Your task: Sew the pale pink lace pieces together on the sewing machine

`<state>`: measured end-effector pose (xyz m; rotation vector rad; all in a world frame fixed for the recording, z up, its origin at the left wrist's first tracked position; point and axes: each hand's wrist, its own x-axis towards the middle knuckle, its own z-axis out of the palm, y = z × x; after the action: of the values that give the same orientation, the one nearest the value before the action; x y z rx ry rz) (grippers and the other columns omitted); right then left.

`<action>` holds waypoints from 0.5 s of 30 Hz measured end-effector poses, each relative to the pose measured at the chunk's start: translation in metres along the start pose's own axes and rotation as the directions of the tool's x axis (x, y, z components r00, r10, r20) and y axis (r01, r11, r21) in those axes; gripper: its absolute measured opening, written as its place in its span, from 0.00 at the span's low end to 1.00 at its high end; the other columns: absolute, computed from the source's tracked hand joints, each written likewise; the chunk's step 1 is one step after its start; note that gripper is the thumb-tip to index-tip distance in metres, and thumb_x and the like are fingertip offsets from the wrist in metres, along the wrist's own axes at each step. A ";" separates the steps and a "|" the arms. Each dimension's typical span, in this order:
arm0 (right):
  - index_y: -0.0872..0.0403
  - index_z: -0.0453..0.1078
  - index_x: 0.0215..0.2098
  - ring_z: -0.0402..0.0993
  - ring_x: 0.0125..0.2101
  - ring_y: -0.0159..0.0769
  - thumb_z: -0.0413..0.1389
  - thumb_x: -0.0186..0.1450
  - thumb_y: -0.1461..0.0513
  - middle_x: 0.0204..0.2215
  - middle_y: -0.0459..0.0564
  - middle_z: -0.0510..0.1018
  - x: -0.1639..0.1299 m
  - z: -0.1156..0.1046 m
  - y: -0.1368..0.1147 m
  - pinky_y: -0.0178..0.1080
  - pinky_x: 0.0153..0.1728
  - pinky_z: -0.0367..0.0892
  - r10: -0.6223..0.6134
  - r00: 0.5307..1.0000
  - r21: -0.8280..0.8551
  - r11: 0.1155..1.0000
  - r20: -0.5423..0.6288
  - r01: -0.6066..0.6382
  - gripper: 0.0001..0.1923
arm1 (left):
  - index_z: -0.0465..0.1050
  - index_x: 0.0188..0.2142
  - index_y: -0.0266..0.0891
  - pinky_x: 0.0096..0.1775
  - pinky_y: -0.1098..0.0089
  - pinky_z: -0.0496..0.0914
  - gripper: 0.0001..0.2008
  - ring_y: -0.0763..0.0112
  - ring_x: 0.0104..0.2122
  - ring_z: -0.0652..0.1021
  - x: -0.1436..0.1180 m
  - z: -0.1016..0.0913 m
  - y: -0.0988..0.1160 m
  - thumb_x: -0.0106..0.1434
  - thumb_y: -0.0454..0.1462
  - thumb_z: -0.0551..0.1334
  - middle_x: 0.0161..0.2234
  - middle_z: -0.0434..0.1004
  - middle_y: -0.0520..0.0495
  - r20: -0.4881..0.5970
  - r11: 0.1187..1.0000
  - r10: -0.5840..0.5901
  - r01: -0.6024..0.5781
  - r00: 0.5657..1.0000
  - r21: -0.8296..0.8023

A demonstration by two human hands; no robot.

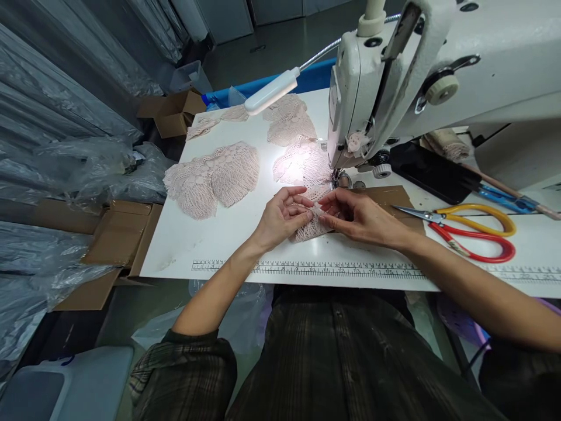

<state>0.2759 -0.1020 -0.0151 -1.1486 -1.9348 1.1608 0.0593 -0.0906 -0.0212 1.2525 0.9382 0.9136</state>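
A pale pink lace piece (pixel 309 229) lies in front of the sewing machine (pixel 350 105), running back under its presser foot area into more lit lace (pixel 302 162). My left hand (pixel 286 217) pinches the lace's edge between thumb and fingers from the left. From the right, my right hand (pixel 357 217) pinches the same edge, its fingertips close to the left ones and just in front of the needle area. Whether the needle is down in the lace cannot be made out. My fingers cover part of the lace.
Scissors (pixel 471 228) with yellow and red handles lie right of my right hand, near a black phone (pixel 432 172). Lace cups (pixel 214 178) rest at left on the white table (pixel 175 251). A lamp (pixel 272 90) hangs over the back. Cardboard boxes (pixel 118 234) stand left.
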 end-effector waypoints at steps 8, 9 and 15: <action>0.54 0.76 0.39 0.72 0.33 0.36 0.59 0.69 0.52 0.34 0.51 0.80 0.004 0.005 0.001 0.40 0.35 0.66 -0.080 0.996 0.034 0.996 -0.045 0.082 0.14 | 0.64 0.52 0.36 0.38 0.74 0.76 0.31 0.79 0.30 0.79 -0.002 0.004 0.003 0.51 0.33 0.75 0.37 0.77 0.50 0.012 1.000 -0.008 0.008 1.000 0.017; 0.54 0.75 0.37 0.71 0.32 0.35 0.58 0.69 0.51 0.33 0.50 0.79 0.002 0.003 0.001 0.40 0.34 0.65 -0.062 0.997 0.045 0.997 -0.039 0.064 0.14 | 0.64 0.52 0.36 0.37 0.74 0.76 0.32 0.79 0.30 0.79 -0.002 0.004 0.003 0.51 0.33 0.75 0.37 0.77 0.50 0.011 1.000 -0.010 0.010 1.000 0.024; 0.51 0.76 0.36 0.73 0.32 0.36 0.59 0.69 0.51 0.34 0.50 0.79 -0.031 -0.020 -0.005 0.40 0.36 0.67 -0.065 0.993 -0.018 0.998 0.098 0.067 0.13 | 0.67 0.53 0.34 0.38 0.72 0.76 0.29 0.77 0.32 0.80 -0.001 0.000 0.000 0.53 0.33 0.74 0.39 0.80 0.47 -0.019 0.998 0.011 -0.010 1.000 0.061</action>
<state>0.3043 -0.1234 -0.0037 -1.0479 -2.0474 1.1828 0.0591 -0.0911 -0.0216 1.3034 0.9820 0.9130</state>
